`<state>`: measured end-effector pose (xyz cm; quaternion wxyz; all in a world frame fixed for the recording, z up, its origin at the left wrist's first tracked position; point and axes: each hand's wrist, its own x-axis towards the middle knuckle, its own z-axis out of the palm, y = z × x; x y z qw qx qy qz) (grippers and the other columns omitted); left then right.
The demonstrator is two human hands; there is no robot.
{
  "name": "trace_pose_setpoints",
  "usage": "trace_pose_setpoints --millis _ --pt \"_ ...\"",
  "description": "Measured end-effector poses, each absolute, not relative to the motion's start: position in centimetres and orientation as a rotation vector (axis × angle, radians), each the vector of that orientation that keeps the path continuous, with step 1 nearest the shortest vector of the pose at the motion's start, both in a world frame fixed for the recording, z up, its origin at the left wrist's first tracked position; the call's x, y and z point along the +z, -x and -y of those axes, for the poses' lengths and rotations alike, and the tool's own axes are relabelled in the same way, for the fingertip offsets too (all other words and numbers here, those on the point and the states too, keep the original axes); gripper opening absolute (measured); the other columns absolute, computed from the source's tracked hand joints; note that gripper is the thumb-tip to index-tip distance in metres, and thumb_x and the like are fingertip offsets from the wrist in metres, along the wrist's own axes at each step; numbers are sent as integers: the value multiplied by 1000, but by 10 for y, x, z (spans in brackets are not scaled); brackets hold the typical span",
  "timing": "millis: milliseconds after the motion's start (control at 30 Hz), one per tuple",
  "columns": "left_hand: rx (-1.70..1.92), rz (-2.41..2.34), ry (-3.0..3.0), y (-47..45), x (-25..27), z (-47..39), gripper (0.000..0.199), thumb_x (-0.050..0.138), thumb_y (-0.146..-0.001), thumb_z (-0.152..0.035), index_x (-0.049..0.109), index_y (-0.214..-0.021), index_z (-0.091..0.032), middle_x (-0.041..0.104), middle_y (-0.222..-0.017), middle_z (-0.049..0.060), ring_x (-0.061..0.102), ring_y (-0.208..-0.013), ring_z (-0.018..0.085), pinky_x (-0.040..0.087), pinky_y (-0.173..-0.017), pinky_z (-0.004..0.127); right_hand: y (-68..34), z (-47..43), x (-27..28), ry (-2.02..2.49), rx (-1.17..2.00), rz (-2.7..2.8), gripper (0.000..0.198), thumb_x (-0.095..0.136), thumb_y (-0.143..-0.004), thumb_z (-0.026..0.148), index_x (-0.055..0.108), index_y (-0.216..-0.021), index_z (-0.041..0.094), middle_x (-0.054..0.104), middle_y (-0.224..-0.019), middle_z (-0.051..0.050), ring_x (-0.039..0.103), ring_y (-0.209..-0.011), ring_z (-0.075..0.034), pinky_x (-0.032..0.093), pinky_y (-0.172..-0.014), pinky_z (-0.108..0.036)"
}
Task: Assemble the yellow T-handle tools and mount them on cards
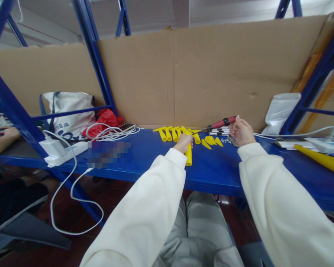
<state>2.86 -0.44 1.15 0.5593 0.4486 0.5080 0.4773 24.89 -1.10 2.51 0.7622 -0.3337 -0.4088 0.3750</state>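
My left hand is closed around a yellow T-shaped plastic handle, its round grip pointing towards me. In my right hand is a screwdriver with a red and black handle, held near its back end. The shaft slants left and down to the head of the yellow piece; whether the tip touches a screw is too small to tell. Several similar yellow T-shaped pieces stand in a row just behind my left hand. Between my hands lie small flat yellow pieces, black-and-white strips and tiny metallic bits.
The blue bench has cardboard behind it. At left are a power strip, coiled white cable, a red bag and a cloth bag. A long yellow piece lies right. Another person's arm shows far left.
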Motion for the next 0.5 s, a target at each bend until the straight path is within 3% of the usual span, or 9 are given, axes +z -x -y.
trace_pose_setpoints --millis 267,500 --pt "1135 -1195 -1054 -29 11 4 19 57 -88 -3 53 -82 -21 42 -50 -7 40 -41 9 33 -49 24 -250 6 22 781 799 845 49 86 -73 49 46 -66 23 39 -44 9 41 -36 -8 31 -31 -18" --pt "1122 -1203 -1053 -30 13 6 19 54 -90 -3 52 -82 -19 42 -51 -7 40 -42 9 32 -49 24 -253 6 21 758 813 948 44 82 -74 59 59 -76 22 34 -42 10 38 -35 -8 31 -32 -18"
